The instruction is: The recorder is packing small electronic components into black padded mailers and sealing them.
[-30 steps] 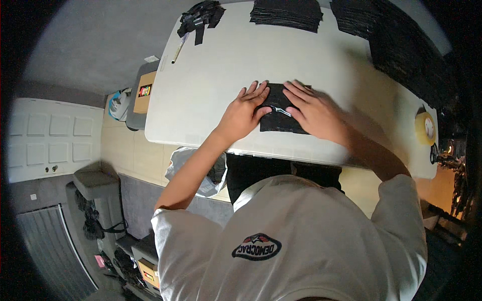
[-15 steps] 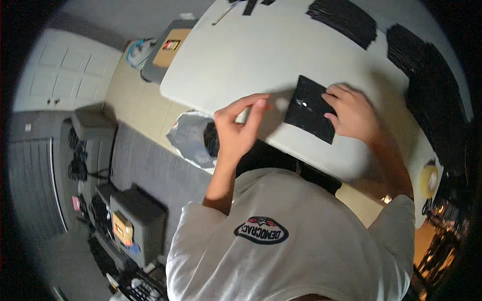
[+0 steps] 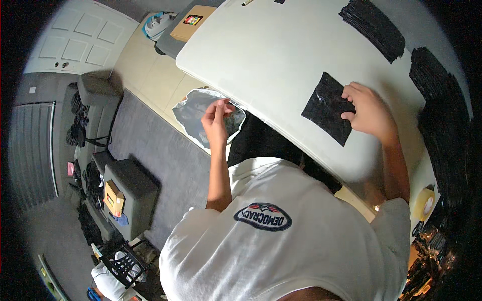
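A flat, square black plastic packet [image 3: 328, 108] with a small shiny mark lies on the white table [image 3: 281, 55]. My right hand [image 3: 370, 114] holds its right edge, the thumb and curled fingers against the plastic. Off the table's near edge, my left hand [image 3: 216, 125] hovers over an open bag [image 3: 193, 113] with a silvery grey lining. The left fingers are pinched together; whatever they might hold is too small to make out. Something dark shows inside the bag.
Stacks of black plastic packets [image 3: 374, 30] line the table's far side, with a long row of them [image 3: 442, 120] at the right. A roll of clear tape [image 3: 424, 204] stands near the right corner. A cardboard box [image 3: 193, 22] sits beyond the table's left end.
My left hand has moved left, from beside the packet to above the bag, and its fingers have closed. My right hand stays at the packet's edge. The view has shifted.
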A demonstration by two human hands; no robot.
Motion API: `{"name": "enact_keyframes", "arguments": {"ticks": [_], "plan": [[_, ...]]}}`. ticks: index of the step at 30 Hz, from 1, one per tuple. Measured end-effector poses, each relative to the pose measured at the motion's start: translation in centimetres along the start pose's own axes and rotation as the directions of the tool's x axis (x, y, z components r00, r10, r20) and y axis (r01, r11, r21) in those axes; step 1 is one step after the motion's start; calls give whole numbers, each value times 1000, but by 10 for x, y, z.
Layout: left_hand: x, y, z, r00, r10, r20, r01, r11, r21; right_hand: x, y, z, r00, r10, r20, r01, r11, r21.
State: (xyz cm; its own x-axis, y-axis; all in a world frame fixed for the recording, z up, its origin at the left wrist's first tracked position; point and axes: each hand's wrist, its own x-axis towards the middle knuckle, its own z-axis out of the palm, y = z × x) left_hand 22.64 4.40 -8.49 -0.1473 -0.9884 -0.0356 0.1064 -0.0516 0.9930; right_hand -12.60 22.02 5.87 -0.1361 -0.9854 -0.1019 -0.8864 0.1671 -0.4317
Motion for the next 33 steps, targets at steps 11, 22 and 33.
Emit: {"name": "enact_keyframes", "arguments": {"ticks": [11, 22, 33], "plan": [[16, 26, 22, 993, 21, -112, 1, 980, 198, -20, -8, 33, 993, -51, -106, 21, 965, -263], [0, 129, 117, 683, 293, 669, -420, 907, 32, -22, -3, 31, 999, -28, -30, 19, 965, -262], [15, 84, 216, 295, -108, 949, -239, 954, 183, -35, 33, 23, 964, 123, -237, 18, 854, 520]]}}
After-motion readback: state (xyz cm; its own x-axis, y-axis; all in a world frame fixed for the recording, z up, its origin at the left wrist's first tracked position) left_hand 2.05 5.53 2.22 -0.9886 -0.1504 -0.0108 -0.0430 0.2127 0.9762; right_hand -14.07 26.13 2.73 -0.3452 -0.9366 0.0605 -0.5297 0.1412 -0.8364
